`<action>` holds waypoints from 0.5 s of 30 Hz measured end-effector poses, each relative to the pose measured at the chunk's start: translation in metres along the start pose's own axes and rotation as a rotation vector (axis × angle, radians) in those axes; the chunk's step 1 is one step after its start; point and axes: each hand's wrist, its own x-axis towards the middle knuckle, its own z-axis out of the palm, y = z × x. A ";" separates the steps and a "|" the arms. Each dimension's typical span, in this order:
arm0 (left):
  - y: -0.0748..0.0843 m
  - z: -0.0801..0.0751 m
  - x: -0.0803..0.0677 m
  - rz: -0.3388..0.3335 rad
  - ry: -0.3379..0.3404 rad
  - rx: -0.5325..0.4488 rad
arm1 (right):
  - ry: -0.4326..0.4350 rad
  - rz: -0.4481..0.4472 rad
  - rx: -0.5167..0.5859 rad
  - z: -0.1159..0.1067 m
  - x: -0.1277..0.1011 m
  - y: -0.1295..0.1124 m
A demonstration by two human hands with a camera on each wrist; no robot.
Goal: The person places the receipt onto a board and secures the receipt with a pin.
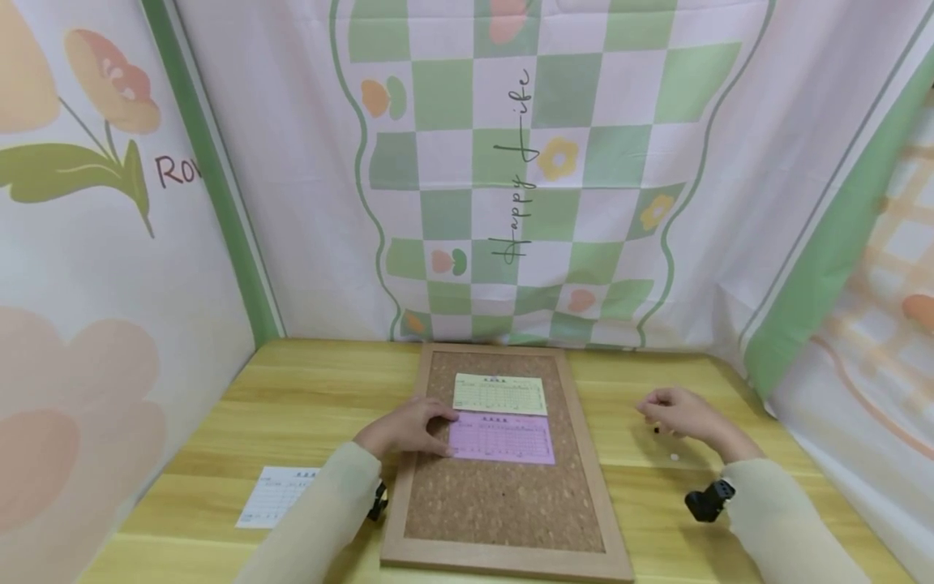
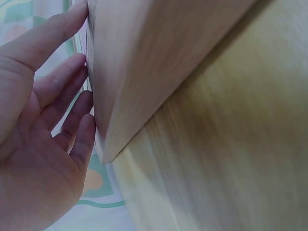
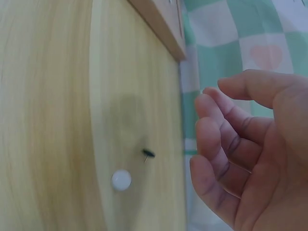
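Note:
A pink printed slip (image 1: 503, 440) lies on the corkboard (image 1: 503, 507), just below a pale yellow printed slip (image 1: 499, 394). My left hand (image 1: 413, 427) rests at the pink slip's left edge, its thumb and fingertips touching the paper. In the left wrist view, the fingers of that hand (image 2: 43, 110) reach over the board's wooden frame (image 2: 139, 62). Right of the board, my right hand (image 1: 686, 418) hovers above the table with loosely bent fingers and nothing seen between them. Below it lie a black thumbtack (image 3: 148, 153) and a white thumbtack (image 3: 121, 180).
A white printed slip (image 1: 273, 495) lies on the wooden table (image 1: 321, 381) left of the board, partly behind my left sleeve. Patterned curtains (image 1: 496, 203) hang behind the table and along both sides.

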 end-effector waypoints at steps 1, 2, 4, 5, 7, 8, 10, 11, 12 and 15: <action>0.000 0.000 0.000 -0.002 0.001 -0.001 | 0.002 0.005 0.003 -0.001 0.000 0.003; 0.000 0.000 -0.001 -0.007 0.000 -0.001 | 0.001 0.007 0.003 -0.002 -0.001 0.005; 0.000 0.000 -0.001 -0.007 0.003 -0.008 | 0.001 0.006 0.010 -0.004 -0.001 0.009; 0.000 -0.001 -0.002 -0.008 0.004 -0.011 | -0.002 0.004 0.016 -0.005 -0.001 0.012; 0.000 -0.001 -0.002 -0.018 0.003 -0.020 | -0.012 -0.001 0.038 -0.006 -0.001 0.016; 0.000 -0.001 -0.002 -0.022 0.003 -0.021 | -0.013 -0.006 0.040 -0.007 -0.001 0.018; 0.001 -0.001 -0.001 -0.026 0.004 -0.021 | -0.009 -0.011 0.043 -0.008 0.000 0.025; 0.001 -0.001 -0.001 -0.028 0.004 -0.019 | -0.007 -0.007 0.045 -0.008 0.001 0.029; 0.001 -0.001 -0.001 -0.029 0.004 -0.019 | -0.004 0.001 0.051 -0.008 0.001 0.033; 0.001 -0.001 0.000 -0.028 0.005 -0.012 | 0.010 0.045 0.075 -0.007 0.001 0.040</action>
